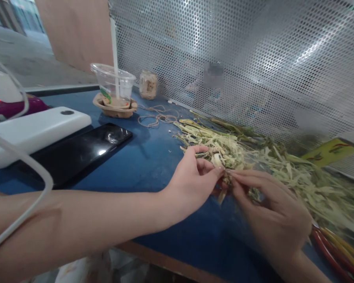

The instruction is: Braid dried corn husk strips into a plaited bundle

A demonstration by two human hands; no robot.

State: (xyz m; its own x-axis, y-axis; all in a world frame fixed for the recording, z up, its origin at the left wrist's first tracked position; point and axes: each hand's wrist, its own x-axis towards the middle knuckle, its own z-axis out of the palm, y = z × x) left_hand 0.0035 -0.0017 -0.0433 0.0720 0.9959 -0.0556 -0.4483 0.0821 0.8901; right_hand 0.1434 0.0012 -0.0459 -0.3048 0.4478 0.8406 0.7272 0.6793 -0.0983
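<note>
My left hand [191, 181] reaches in from the left, its thumb and fingers closed on a small piece of dried plant [227, 180]. The fingertips of my right hand [274, 208] meet it there, pinching the same piece from the right. A pale curled strip [217, 160] shows between the left fingers, and a short stub pokes out below. Fingers hide much of the piece, so its exact kind is unclear. Right behind both hands lies a heap of dried, pale green leaves and stalks [286, 167].
A blue table [153, 157] meets a perforated metal screen [238, 51]. Leftward lie a black phone [85, 153], a white box-shaped device [38, 129] and a white cable [26, 157]. Behind are a clear plastic cup [109, 84], a jar [148, 85] and string [157, 116]. Red-and-yellow handles [333, 251] lie right.
</note>
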